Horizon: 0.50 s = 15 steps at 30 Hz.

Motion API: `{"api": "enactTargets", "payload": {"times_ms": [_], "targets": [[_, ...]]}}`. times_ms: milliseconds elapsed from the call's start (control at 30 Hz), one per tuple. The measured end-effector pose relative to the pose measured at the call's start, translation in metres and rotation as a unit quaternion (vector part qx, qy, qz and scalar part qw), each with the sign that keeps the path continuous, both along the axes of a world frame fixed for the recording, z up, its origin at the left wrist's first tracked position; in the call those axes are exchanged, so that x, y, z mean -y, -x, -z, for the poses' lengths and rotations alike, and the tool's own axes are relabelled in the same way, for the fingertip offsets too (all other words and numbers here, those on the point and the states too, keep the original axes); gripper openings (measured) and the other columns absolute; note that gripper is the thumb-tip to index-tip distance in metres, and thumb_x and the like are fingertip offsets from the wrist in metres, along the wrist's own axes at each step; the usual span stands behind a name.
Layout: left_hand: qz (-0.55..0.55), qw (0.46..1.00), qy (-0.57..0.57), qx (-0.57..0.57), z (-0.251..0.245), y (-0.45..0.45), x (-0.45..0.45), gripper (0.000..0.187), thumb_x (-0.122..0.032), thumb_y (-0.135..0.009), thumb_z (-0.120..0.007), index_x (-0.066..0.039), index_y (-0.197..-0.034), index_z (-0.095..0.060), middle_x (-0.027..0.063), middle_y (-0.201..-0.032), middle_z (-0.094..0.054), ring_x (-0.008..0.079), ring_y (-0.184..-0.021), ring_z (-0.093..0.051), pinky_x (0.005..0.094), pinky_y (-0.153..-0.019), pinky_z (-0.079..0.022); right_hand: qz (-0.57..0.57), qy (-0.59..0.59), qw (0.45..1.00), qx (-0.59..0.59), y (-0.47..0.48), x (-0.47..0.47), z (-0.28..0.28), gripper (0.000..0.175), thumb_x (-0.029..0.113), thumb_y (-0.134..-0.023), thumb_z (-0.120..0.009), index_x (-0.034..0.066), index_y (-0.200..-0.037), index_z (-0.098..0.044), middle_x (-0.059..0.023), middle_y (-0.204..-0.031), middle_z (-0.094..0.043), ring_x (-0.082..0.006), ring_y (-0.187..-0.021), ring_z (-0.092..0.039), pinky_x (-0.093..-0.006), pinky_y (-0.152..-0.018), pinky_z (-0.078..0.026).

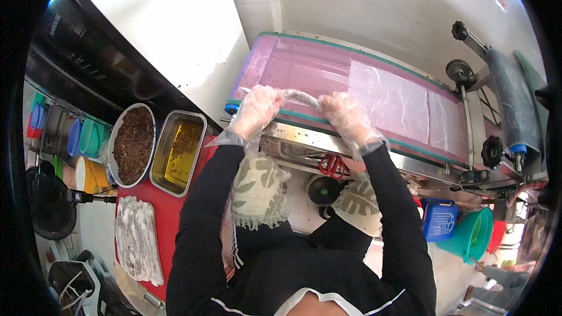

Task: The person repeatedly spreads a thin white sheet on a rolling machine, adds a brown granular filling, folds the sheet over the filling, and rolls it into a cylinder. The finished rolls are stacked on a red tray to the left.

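Both my hands wear clear plastic gloves and are raised over the near edge of a pink conveyor belt point(307, 68). A pale, dark-streaked rope of what looks like filled dough point(300, 95) arches between them. My left hand point(260, 107) grips it near the belt's left end, and my right hand point(346, 114) grips the other side. The fingers hide the gripped parts of the rope. Right of my right hand, a thin, whitish, wrinkled sheet, seemingly dough point(395, 101), lies flat on the belt, with a crosswise seam near its right end.
At left are a bowl of brown crumbly filling point(131, 145), a metal tray of yellow oil point(186, 158) and several streaked ropes point(138, 241) on a red surface point(169, 219). Red-handled scissors point(332, 166) sit below the belt. A roller point(511, 96) and knobs rise at right, near a teal bucket point(470, 237).
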<state>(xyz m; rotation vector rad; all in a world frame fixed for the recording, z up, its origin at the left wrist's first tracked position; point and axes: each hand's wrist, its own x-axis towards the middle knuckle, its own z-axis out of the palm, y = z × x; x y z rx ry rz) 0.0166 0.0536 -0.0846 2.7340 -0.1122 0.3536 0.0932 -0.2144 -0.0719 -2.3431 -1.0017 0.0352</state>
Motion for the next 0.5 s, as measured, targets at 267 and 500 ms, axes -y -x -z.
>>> {"api": "enactTargets", "payload": {"times_ms": [267, 500], "targets": [[-0.232, 0.962, 0.115, 0.090, -0.090, 0.111, -0.024, 0.019, -0.022, -0.101, -0.060, -0.006, -0.105, -0.068, 0.0147, -0.091, -0.069, 0.0327, -0.090, -0.067, 0.0453, -0.085, -0.052, -0.013, -0.020, 0.991, 0.134, 0.025, 0.036, -0.015, 0.026, 0.018, -0.094, -0.071, 0.0107, -0.120, -0.068, -0.0126, -0.114, -0.067, -0.0297, -0.109, -0.064, -0.0412, -0.096, -0.055], [-0.351, 0.921, 0.052, -0.162, -0.081, 0.183, -0.087, 0.035, -0.036, -0.110, -0.046, -0.004, -0.109, -0.061, 0.0153, -0.101, -0.069, 0.0330, -0.099, -0.064, 0.0427, -0.093, -0.046, 0.043, -0.091, 0.994, 0.037, 0.045, 0.041, -0.022, 0.026, 0.018, -0.095, -0.071, 0.0115, -0.120, -0.068, -0.0124, -0.119, -0.064, -0.0323, -0.113, -0.061, -0.0443, -0.095, -0.051]]}}
